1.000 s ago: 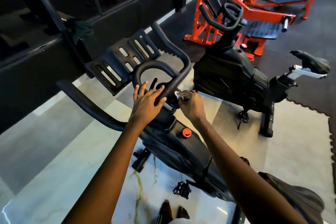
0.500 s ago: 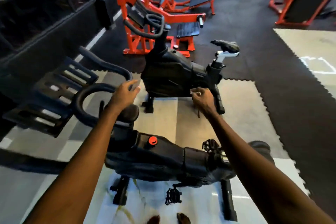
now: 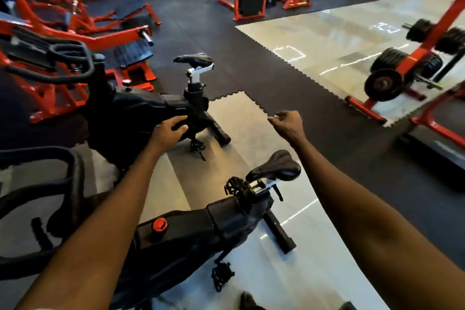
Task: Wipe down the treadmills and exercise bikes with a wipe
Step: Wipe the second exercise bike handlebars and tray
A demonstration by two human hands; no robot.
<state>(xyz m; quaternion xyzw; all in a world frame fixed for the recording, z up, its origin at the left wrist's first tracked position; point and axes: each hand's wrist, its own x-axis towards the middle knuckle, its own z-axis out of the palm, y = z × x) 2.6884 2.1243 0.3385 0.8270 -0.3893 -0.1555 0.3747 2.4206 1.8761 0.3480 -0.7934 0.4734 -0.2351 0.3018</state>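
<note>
**General arrangement.** Two black exercise bikes stand side by side on pale floor panels [image 3: 289,272] in the left half of the frame. The near exercise bike [image 3: 186,236] runs from lower left toward centre. Its handlebar [image 3: 73,176] sits at the left edge, a red resistance knob [image 3: 159,224] tops the frame, and the near saddle [image 3: 276,165] lies right of centre. A pedal [image 3: 222,275] hangs below the frame at lower centre. The far exercise bike [image 3: 130,113] stands above it in the frame, with the far saddle [image 3: 195,59] at upper centre on a white post.

**Left hand** [image 3: 169,130]. Raised at centre left, fingers relaxed and loosely extended, gripping nothing. In this view it overlaps the rear frame of the far exercise bike.

**Right hand** [image 3: 288,125]. Raised at centre, above the near saddle in the frame and apart from both bikes. The fingers are curled into the palm. Thumb and forefinger pinch a small white scrap, apparently the wipe [image 3: 275,116], of which only a sliver shows at the fingertips.

**Surroundings.** Dark rubber matting [image 3: 251,53] covers the floor beyond the bikes. Red steel weight machines [image 3: 75,25] occupy the upper left. A red rack with black weight plates [image 3: 386,80] stands at the right.
</note>
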